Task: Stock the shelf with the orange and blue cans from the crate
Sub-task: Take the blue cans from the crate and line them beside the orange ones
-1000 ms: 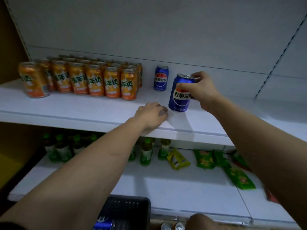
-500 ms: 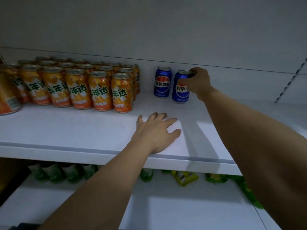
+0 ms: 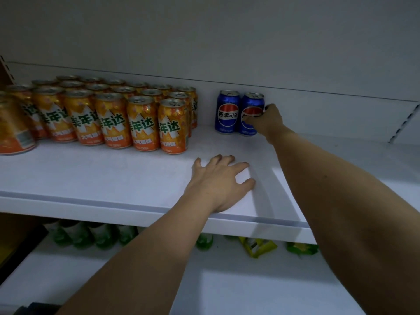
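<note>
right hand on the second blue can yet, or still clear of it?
Touching. Head view: the right hand wraps its fingers round the right-hand blue can, covering part of its logo.

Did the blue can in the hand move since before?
Yes. The right hand carried its blue can from the shelf's front to the back, and it now stands beside the other blue can.

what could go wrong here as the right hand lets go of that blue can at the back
The right hand grips the second blue can, which stands right against the first blue can; pulling the fingers out carelessly could knock either over. The forearm reaches across the shelf, so a sideways sweep might hit the nearest orange can.
</note>
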Demonstrator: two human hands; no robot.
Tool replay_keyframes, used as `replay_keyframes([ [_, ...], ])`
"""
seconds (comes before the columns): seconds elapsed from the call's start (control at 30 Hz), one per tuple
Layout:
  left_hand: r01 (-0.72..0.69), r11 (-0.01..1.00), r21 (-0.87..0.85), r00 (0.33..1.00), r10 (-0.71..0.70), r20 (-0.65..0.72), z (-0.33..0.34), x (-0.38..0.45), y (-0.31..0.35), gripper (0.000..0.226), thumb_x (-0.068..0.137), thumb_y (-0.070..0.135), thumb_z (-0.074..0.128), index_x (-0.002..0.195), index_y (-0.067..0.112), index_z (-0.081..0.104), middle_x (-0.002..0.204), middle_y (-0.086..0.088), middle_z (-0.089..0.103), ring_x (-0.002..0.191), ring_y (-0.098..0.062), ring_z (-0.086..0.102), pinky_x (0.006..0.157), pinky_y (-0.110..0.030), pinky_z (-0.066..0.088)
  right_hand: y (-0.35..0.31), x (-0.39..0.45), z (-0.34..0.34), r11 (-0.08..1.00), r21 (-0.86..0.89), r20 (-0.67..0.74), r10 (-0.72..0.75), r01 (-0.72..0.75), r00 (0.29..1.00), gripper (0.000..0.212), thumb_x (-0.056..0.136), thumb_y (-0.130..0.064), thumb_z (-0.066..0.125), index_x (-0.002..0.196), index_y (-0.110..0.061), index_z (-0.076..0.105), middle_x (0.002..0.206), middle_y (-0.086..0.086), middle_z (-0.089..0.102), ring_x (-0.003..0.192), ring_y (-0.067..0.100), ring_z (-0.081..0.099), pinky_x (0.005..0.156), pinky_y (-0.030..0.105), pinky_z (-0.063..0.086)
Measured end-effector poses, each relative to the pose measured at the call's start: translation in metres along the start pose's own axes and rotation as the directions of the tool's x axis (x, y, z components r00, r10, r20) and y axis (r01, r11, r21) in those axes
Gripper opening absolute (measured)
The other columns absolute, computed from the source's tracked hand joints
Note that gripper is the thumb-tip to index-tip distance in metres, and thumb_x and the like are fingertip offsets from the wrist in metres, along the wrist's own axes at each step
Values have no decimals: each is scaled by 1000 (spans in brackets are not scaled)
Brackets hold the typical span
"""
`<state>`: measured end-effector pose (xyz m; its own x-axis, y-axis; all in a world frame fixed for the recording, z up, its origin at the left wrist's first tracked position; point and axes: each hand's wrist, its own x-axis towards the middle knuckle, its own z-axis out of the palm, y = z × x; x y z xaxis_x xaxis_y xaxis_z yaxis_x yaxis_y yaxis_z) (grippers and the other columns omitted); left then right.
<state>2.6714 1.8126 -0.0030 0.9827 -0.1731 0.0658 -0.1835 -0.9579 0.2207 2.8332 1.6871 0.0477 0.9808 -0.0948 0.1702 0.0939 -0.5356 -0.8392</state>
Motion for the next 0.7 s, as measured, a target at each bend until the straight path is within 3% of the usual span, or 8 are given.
replay_keyframes([
  [0.2,4,999,-35,1000,-5,-30,-3,-2,1,54,96,59,31,146,40,36,156,9,30,144,-16,24,115,-56,10,15,-54,-5,989,-79,90,133,-126,987,67,90,-26,69,142,-1,35,142,16,48,125,31,51,88,32,42],
  [0.33,27,996,-86,987,-41,-157,-8,-7,1,42,97,45,40,133,30,55,137,3,54,124,-21,47,104,-46,36,12,-97,-18,983,-135,112,139,-124,984,47,93,-27,63,132,-4,51,131,17,58,117,32,56,95,36,46],
  [0.43,105,976,-191,935,-163,-316,-11,-25,2,33,95,34,44,118,25,65,117,1,66,105,-23,58,90,-40,47,6,-136,-29,985,-141,183,128,-103,975,34,94,-26,61,118,-2,61,114,22,65,102,32,62,91,41,50],
  [0.57,145,879,-455,872,-331,-362,-12,-77,-1,29,95,31,49,118,27,67,115,3,68,106,-20,60,96,-41,48,-14,-188,-33,991,-115,299,97,-65,949,27,96,-28,61,110,-5,63,100,13,68,80,22,59,79,37,55],
  [0.63,107,804,-585,800,-419,-429,-13,-112,-6,26,96,28,51,115,26,68,114,5,67,107,-16,59,95,-38,49,-25,-217,-35,995,-84,368,74,-47,927,24,98,-26,59,108,-4,62,92,12,66,73,20,57,67,32,54],
  [0.7,75,728,-682,735,-503,-456,-16,-153,-14,24,97,25,50,112,24,69,109,6,67,102,-14,59,89,-30,49,-34,-249,-35,997,-82,431,29,7,902,22,99,-26,57,106,-5,62,90,9,66,73,20,59,67,32,54],
])
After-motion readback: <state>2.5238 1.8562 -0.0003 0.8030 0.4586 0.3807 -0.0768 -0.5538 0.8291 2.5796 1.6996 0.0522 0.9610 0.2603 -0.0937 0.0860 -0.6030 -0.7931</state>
